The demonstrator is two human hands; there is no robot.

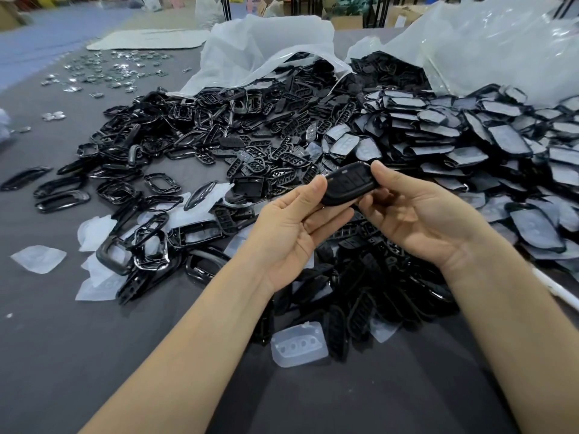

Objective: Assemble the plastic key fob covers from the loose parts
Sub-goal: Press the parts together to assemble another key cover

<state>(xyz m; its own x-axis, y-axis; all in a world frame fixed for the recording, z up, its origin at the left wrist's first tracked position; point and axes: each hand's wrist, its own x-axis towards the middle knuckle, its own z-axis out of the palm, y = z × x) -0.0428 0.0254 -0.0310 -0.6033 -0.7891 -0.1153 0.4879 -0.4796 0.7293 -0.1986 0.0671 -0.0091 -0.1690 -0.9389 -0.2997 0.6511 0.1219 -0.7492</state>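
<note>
Key fob cover [347, 183], pinched at one end by left hand [291, 233], at other by right hand [416, 214], fingers curled round it, above grey table [94, 339]. Behind: white plastic bag [266, 45] spilling black frames [188, 120] and button inserts [282, 158]; clear bag [485, 42] spilling film-covered plates [470, 126].

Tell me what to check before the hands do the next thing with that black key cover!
1. Cover held firmly: ok. The left hand and right hand pinch the key cover at opposite ends.
2. Button side facing up: ok.
3. Seam snapped shut all round: cannot tell; the underside is hidden.
4. More parts nearby: ok. Black frames and a clear pad lie on the table.
5. Place for finished covers: cannot tell.
</note>
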